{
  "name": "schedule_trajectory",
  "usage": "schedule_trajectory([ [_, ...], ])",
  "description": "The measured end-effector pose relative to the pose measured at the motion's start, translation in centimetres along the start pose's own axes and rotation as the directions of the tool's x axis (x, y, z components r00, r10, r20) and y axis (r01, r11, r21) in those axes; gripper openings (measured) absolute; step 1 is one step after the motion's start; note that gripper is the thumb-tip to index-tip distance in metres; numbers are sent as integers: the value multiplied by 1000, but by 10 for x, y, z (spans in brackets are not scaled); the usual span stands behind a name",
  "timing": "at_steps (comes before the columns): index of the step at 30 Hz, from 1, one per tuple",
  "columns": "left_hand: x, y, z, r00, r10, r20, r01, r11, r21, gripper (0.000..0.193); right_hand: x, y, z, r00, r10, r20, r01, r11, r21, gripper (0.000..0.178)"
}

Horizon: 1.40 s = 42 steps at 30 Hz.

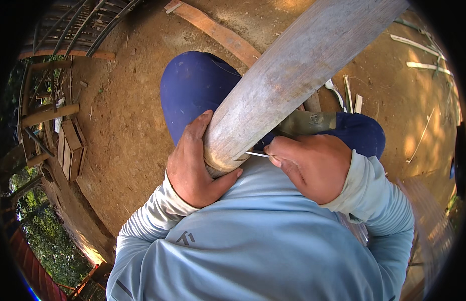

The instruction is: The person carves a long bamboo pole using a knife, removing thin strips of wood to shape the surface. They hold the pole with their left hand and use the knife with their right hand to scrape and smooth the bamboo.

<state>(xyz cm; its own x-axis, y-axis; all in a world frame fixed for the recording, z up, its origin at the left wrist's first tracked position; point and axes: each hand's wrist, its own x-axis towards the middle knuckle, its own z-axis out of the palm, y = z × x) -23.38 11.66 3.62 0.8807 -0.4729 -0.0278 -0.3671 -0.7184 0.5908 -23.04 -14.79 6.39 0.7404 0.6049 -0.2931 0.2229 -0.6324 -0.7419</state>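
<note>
A thick, grey, round pole (293, 72), wooden or bamboo, slants from the upper right down to my waist. My left hand (195, 163) is wrapped around the left side of its near end, with the thumb across the bottom. Beside that end, my right hand (313, 165) pinches a thin whitish strip (257, 154) between thumb and fingers. The strip's far tip meets the pole's edge; I cannot tell whether it is a blade or a sliver. Under the pole are my bent knees in blue trousers (195, 83), with an olive-green object (308, 123) beside them, partly hidden.
A long brown plank (218, 32) lies on the earth floor ahead. Right of the pole are a white-handled item (334, 93) and several pale strips (358, 104). To the left stand a wooden box (71, 150) and a rough wooden frame (50, 115); a slatted structure (67, 27) is behind them.
</note>
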Motion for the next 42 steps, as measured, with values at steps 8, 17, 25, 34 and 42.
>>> schedule_trajectory([
  [8,-7,-6,4,999,49,-10,-49,999,-5,115,1,3,13,992,-37,-120,28,996,-83,12],
  [17,-9,-5,4,997,33,-72,-35,999,-18,106,5,4,27,983,-58,-173,25,982,-185,12],
  [25,-7,-7,-1,998,43,-43,-44,999,-23,110,11,4,42,960,-76,-270,9,970,-242,13],
  [34,-9,-6,0,1000,9,-27,-12,997,-82,109,-21,21,23,991,7,-132,15,986,168,20],
  [42,-5,-6,-3,997,-42,65,53,982,-179,111,-4,27,22,993,63,-98,-21,926,376,14],
])
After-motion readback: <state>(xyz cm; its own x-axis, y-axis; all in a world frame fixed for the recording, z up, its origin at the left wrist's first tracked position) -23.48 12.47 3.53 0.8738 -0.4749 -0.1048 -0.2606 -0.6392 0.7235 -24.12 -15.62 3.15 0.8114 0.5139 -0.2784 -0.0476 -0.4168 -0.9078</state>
